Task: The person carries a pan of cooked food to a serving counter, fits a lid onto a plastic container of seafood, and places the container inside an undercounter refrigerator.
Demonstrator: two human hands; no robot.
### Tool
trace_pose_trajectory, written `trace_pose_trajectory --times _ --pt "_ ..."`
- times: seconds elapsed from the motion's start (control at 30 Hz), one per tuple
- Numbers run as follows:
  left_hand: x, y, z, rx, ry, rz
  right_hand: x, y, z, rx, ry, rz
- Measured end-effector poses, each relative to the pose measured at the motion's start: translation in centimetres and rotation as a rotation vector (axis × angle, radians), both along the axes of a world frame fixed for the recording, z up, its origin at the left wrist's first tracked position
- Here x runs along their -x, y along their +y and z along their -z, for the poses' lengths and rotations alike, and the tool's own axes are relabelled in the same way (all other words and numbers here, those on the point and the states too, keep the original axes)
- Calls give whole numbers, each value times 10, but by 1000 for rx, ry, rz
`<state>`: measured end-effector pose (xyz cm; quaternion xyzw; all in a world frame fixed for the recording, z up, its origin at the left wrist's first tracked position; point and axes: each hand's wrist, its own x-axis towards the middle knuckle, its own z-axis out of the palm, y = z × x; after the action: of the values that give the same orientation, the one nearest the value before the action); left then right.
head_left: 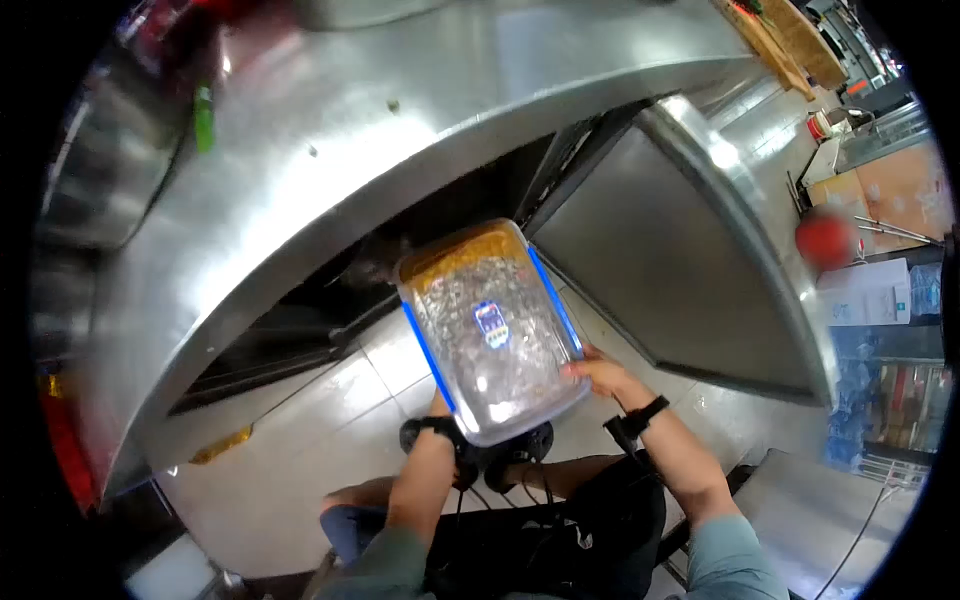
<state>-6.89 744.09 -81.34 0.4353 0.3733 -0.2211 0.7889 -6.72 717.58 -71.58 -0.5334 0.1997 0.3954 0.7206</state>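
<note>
A clear plastic food storage container [495,370] with blue side clips and a small blue label on its lid is held tilted in front of the open cabinet. Something yellow-orange shows through its far end. My right hand [598,373] grips its near right corner, thumb on top of the lid. My left hand [439,404] holds the near left side; its fingers are mostly hidden by the container. Each wrist wears a black strap.
Above the dark cabinet opening [300,310] runs a steel counter [480,60], with a green object [204,118] on it. A steel door [670,250] stands swung out at the right. A low steel surface [820,520] sits at lower right; tiled floor [300,420] lies below.
</note>
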Motion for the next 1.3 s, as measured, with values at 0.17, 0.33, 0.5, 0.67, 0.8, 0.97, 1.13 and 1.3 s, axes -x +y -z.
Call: trace_pose_trajectory --times 0.17,0.33,0.5,0.67,0.8,0.97,1.13,1.3 --pt "-1 -7 -9 40 -57 26 16 -7 20 -97 54 153" --pt "37 2 -50 225 -42 162 41 -21 -17 -114 -66 24" --pt "110 -22 -112 498 -238 237 35 -27 -54 -105 -55 28" --pt "112 -95 -185 473 -286 -372 13 -43 -117 -42 -207 535" --pt "144 -144 -327 379 -197 -113 73 -129 -340 540 -871 -98" --pt "261 -130 -548 44 -228 461 133 -326 -595 1123 -1244 158" --pt "352 -45 -717 -750 -195 911 171 -387 -548 1410 -396 -255" --pt "361 13 -701 -926 -206 1166 195 -278 -512 1086 -364 -334"
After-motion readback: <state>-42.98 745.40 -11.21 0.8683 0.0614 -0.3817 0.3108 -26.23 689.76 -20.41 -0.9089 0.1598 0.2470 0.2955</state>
